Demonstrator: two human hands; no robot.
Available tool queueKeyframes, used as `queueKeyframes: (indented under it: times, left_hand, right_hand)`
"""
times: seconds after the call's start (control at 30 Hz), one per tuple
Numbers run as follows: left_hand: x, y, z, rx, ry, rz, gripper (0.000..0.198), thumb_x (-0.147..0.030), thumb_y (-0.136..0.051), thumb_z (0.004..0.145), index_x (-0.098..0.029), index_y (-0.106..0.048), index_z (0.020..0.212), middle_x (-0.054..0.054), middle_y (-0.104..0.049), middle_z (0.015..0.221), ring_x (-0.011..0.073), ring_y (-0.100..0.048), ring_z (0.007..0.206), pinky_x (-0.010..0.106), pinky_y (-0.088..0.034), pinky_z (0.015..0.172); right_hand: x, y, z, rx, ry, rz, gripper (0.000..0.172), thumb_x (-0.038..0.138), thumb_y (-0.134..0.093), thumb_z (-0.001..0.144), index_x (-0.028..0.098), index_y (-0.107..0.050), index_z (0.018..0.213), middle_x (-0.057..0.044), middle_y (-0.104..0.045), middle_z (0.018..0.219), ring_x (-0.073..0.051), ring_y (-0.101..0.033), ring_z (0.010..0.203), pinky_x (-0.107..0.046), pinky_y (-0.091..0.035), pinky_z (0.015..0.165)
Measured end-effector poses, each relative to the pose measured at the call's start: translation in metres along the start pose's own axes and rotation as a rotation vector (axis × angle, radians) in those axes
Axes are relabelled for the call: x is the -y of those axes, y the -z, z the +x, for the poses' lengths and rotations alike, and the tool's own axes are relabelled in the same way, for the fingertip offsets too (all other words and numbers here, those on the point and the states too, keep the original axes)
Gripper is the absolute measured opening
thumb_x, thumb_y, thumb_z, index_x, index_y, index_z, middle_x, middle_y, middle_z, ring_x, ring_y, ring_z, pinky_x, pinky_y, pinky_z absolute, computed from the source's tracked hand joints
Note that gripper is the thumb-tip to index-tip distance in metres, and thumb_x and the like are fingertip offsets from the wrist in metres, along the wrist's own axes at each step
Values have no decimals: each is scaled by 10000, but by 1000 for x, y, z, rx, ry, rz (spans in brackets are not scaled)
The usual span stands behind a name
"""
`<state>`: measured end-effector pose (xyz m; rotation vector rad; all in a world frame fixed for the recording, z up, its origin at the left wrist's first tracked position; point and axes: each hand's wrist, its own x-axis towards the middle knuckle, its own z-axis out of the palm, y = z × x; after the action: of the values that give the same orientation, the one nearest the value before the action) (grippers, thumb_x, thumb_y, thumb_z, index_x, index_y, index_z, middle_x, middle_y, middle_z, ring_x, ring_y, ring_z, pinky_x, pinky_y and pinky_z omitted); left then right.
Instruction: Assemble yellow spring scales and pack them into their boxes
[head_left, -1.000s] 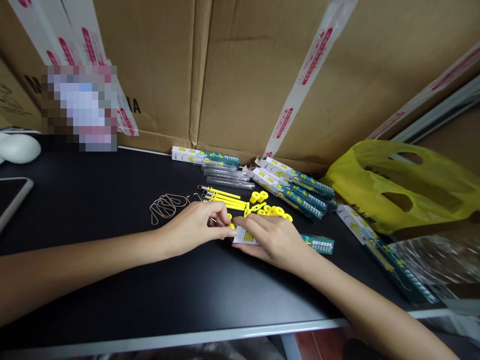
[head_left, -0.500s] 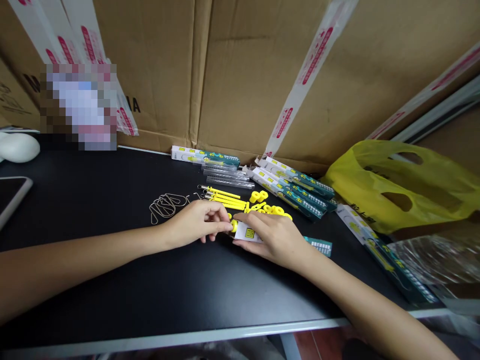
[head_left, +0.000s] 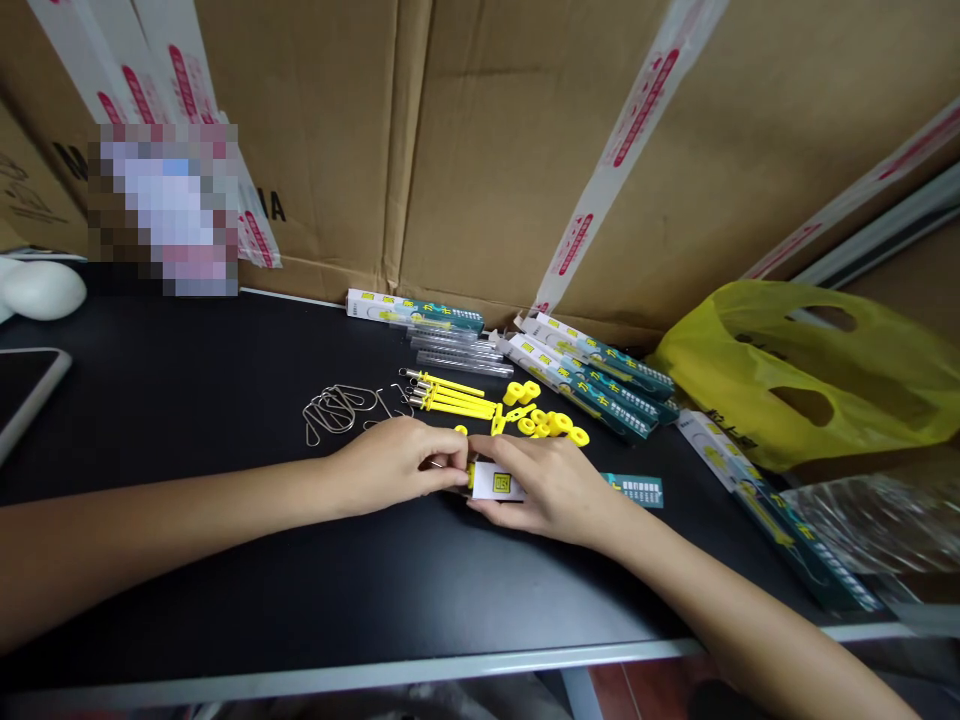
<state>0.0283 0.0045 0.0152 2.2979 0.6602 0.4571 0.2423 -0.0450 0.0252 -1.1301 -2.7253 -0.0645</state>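
My right hand [head_left: 551, 490] wraps over a small white and green printed cardboard box [head_left: 495, 482] lying low over the black table. At the box's left end, the closed fingers of my left hand [head_left: 409, 462] pinch what looks like a spring scale, its yellow end [head_left: 471, 474] just showing. The rest of it is hidden by the box and my fingers. Beyond my hands lie several yellow rods with metal springs [head_left: 454, 400], yellow rings and caps [head_left: 555, 424] and clear plastic tubes [head_left: 465, 358]. Bent wire hooks [head_left: 337, 408] rest left of the rods.
Several similar printed boxes [head_left: 585, 375] lie behind, with another box [head_left: 772, 515] at the right. A yellow plastic bag [head_left: 750, 370] and clear plastic wrap [head_left: 877, 520] sit right. A phone or tablet [head_left: 30, 390] and a white rounded object [head_left: 45, 290] are left. Large cardboard [head_left: 480, 180] stands behind.
My left fingers have curled closer against the box's end, and less of the yellow end shows. Both hands and the box sit slightly lower in view.
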Motion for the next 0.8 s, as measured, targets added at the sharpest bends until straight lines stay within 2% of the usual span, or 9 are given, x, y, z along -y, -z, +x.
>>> queueKeyframes:
  times: [0.2,0.27,0.4,0.53,0.6,0.67,0.73,0.8]
  left_hand:
    - [-6,-9,-5,-133,24,-30,88,-201,-638,809,-165,-647,729,-37,-597,678,84,-533,593,192,-360,574]
    - [-7,-12,-6,-171,32,-39,84,-171,-635,801,-159,-650,719,-28,-590,719,83,-535,610,194,-377,582]
    - [-5,-17,-5,-216,63,-106,97,-139,-640,775,-156,-651,681,-28,-568,709,81,-528,609,196,-402,572]
    - [3,-21,-1,-200,152,-359,60,-220,-646,777,-164,-662,769,-26,-543,715,87,-530,588,187,-431,480]
    - [7,-20,1,-184,214,-517,136,-273,-646,780,-161,-640,857,-20,-543,739,95,-549,581,186,-449,431]
    - [11,-19,3,-179,239,-607,169,-290,-636,792,-155,-610,891,-7,-572,782,102,-585,599,203,-494,461]
    - [13,-16,4,-203,210,-600,149,-288,-616,813,-151,-602,867,24,-596,900,100,-610,622,221,-522,507]
    - [14,-12,4,-240,147,-497,140,-290,-593,833,-152,-618,833,43,-569,1028,83,-602,624,225,-519,518]
  right_hand:
    - [6,-2,0,-86,7,-23,619,570,-570,827,138,-416,1243,-68,-718,911,-196,-691,721,-262,-447,572]
    - [7,-4,0,-110,-13,-42,597,541,-575,834,126,-408,1230,-76,-718,892,-195,-687,689,-261,-445,556]
    - [8,-9,1,-126,-25,-85,451,460,-572,840,132,-433,1117,-67,-706,808,-197,-678,619,-262,-433,513]
    - [4,-8,1,-160,-71,-108,400,474,-580,826,163,-432,1029,-48,-694,769,-196,-679,589,-254,-432,487]
    - [0,-5,0,-188,-107,-106,430,491,-590,817,165,-417,1040,-55,-696,800,-195,-682,594,-252,-445,489]
    - [-4,-3,0,-211,-144,-105,460,513,-592,809,165,-406,1046,-63,-694,810,-197,-683,596,-251,-449,481]
    - [-7,-1,-1,-225,-187,-103,466,536,-581,809,167,-403,1032,-73,-692,810,-200,-682,591,-249,-445,467]
    - [-9,0,-1,-225,-233,-100,452,551,-569,809,174,-407,1001,-82,-693,813,-200,-678,577,-247,-438,454]
